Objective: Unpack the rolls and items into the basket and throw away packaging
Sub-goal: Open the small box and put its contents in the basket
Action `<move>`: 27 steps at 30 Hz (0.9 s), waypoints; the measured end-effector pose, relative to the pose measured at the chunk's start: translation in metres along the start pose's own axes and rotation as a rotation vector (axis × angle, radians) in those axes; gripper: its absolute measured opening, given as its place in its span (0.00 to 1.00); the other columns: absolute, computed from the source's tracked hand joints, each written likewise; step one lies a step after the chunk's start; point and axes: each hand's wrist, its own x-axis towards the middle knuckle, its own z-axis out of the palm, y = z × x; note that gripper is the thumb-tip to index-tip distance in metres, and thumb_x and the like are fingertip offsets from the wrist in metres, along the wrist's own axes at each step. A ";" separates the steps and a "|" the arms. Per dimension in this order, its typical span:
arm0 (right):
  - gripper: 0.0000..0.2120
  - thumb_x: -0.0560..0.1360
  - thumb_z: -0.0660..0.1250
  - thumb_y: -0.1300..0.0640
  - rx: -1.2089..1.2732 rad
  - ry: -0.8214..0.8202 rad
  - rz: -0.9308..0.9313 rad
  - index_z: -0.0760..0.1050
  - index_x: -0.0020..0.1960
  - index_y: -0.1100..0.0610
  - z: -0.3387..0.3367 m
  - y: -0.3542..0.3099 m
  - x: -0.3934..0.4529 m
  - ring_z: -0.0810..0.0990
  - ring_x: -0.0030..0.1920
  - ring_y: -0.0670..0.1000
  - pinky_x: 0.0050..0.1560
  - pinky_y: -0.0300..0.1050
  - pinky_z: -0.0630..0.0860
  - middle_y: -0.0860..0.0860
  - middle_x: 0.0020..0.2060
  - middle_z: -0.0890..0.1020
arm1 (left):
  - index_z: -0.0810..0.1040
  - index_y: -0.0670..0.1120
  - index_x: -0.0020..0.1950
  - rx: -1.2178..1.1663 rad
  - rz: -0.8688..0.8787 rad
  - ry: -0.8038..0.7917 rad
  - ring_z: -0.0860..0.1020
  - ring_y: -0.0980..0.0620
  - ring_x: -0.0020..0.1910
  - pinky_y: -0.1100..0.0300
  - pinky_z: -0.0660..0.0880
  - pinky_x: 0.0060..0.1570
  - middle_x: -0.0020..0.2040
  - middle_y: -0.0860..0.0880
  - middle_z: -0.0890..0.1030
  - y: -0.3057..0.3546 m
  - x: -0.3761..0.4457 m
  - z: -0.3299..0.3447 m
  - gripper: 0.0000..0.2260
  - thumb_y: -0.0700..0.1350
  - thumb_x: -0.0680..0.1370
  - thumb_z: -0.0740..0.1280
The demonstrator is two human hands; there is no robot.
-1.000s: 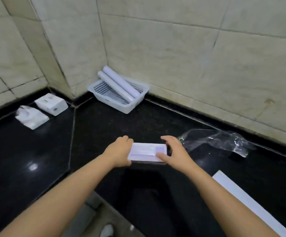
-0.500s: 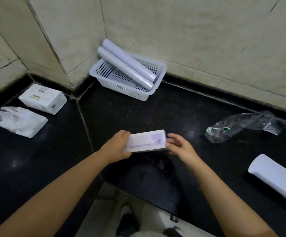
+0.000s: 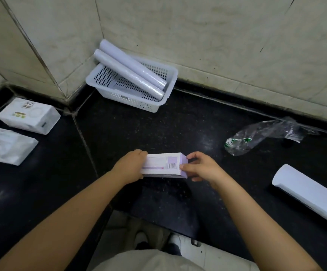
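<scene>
I hold a small white and lilac box with a barcode just above the black counter. My left hand grips its left end and my right hand pinches its right end with fingers and thumb. A white perforated basket stands in the far corner with two white rolls lying slanted across it, their upper ends sticking out over the rim. A third white roll lies on the counter at the right. An empty clear plastic wrapper lies crumpled beyond it.
Two white soft packs lie on the left part of the black counter. Tiled walls close the counter at the back and left. The counter's front edge runs below my arms, with floor and my shoes beneath.
The view has tilted down and closer. The box has turned so its barcode face shows more, and my right hand has shifted to pinch its right end.
</scene>
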 end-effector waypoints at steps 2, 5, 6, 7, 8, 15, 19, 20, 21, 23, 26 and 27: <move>0.12 0.70 0.70 0.57 -0.024 0.041 -0.019 0.70 0.50 0.55 0.002 0.000 -0.001 0.77 0.40 0.49 0.35 0.39 0.73 0.53 0.44 0.79 | 0.66 0.44 0.68 0.009 0.003 -0.004 0.71 0.47 0.63 0.55 0.71 0.63 0.66 0.45 0.71 0.001 -0.001 -0.001 0.28 0.43 0.71 0.72; 0.11 0.70 0.70 0.57 -0.081 0.087 -0.057 0.71 0.49 0.55 0.005 -0.002 0.000 0.77 0.42 0.51 0.34 0.37 0.71 0.57 0.48 0.81 | 0.64 0.45 0.70 0.020 -0.018 -0.001 0.71 0.48 0.64 0.56 0.71 0.65 0.67 0.46 0.71 0.002 -0.003 -0.002 0.29 0.44 0.72 0.71; 0.11 0.69 0.71 0.57 -0.101 0.095 -0.066 0.71 0.48 0.55 0.005 -0.003 0.001 0.77 0.40 0.50 0.34 0.37 0.71 0.56 0.46 0.81 | 0.63 0.45 0.71 0.032 -0.020 0.000 0.71 0.48 0.65 0.56 0.70 0.65 0.68 0.46 0.70 0.002 -0.004 -0.002 0.30 0.45 0.72 0.71; 0.10 0.69 0.70 0.58 -0.119 0.100 -0.073 0.71 0.46 0.56 0.006 -0.003 0.001 0.76 0.38 0.49 0.33 0.37 0.71 0.55 0.44 0.80 | 0.61 0.44 0.72 0.056 -0.016 -0.001 0.70 0.48 0.66 0.56 0.69 0.67 0.69 0.46 0.69 0.003 -0.005 -0.002 0.31 0.46 0.72 0.70; 0.09 0.68 0.70 0.59 -0.136 0.103 -0.080 0.71 0.44 0.56 0.007 -0.004 0.001 0.75 0.35 0.48 0.33 0.37 0.70 0.54 0.41 0.80 | 0.58 0.44 0.74 0.085 -0.002 -0.003 0.67 0.47 0.69 0.55 0.66 0.69 0.71 0.45 0.67 0.004 -0.007 -0.002 0.33 0.48 0.73 0.70; 0.09 0.66 0.70 0.56 -0.306 0.161 -0.165 0.70 0.39 0.54 0.015 -0.011 -0.003 0.72 0.33 0.43 0.31 0.35 0.68 0.44 0.31 0.75 | 0.54 0.47 0.75 -0.012 0.117 0.091 0.64 0.51 0.70 0.59 0.67 0.66 0.73 0.49 0.63 0.010 -0.018 -0.002 0.34 0.50 0.75 0.67; 0.10 0.65 0.71 0.55 -0.341 0.159 -0.212 0.70 0.40 0.54 0.016 -0.010 -0.006 0.75 0.36 0.48 0.34 0.40 0.70 0.47 0.34 0.77 | 0.57 0.47 0.74 -0.044 0.125 0.134 0.65 0.52 0.68 0.61 0.68 0.64 0.72 0.50 0.64 0.005 -0.020 0.003 0.32 0.50 0.74 0.67; 0.09 0.65 0.71 0.56 -0.305 0.157 -0.217 0.70 0.39 0.55 0.014 -0.009 -0.007 0.75 0.38 0.49 0.37 0.41 0.71 0.49 0.36 0.78 | 0.58 0.47 0.74 -0.053 0.124 0.144 0.65 0.52 0.67 0.60 0.69 0.63 0.71 0.50 0.64 0.004 -0.021 0.004 0.31 0.50 0.74 0.67; 0.09 0.65 0.71 0.58 -0.258 0.151 -0.223 0.70 0.38 0.54 0.013 -0.008 -0.006 0.76 0.38 0.49 0.39 0.42 0.72 0.50 0.37 0.79 | 0.58 0.47 0.74 -0.061 0.124 0.154 0.66 0.52 0.67 0.60 0.69 0.63 0.71 0.50 0.65 0.003 -0.021 0.004 0.31 0.49 0.74 0.67; 0.10 0.66 0.71 0.60 -0.201 0.133 -0.235 0.69 0.36 0.52 0.010 -0.006 -0.006 0.76 0.39 0.50 0.42 0.42 0.73 0.51 0.39 0.79 | 0.59 0.47 0.73 -0.065 0.124 0.165 0.66 0.52 0.66 0.60 0.69 0.62 0.70 0.50 0.66 0.002 -0.020 0.005 0.31 0.49 0.74 0.67; 0.11 0.67 0.69 0.63 -0.129 0.105 -0.255 0.69 0.35 0.52 0.007 -0.002 -0.004 0.76 0.39 0.50 0.40 0.41 0.73 0.50 0.37 0.78 | 0.59 0.47 0.73 -0.064 0.125 0.165 0.66 0.52 0.66 0.60 0.70 0.61 0.70 0.50 0.65 0.003 -0.019 0.006 0.31 0.50 0.74 0.67; 0.11 0.68 0.68 0.64 -0.096 0.098 -0.263 0.70 0.34 0.51 0.006 -0.001 -0.003 0.76 0.38 0.49 0.40 0.40 0.73 0.49 0.36 0.77 | 0.59 0.47 0.73 -0.068 0.120 0.164 0.66 0.52 0.67 0.60 0.70 0.61 0.70 0.50 0.65 0.003 -0.018 0.006 0.31 0.50 0.74 0.67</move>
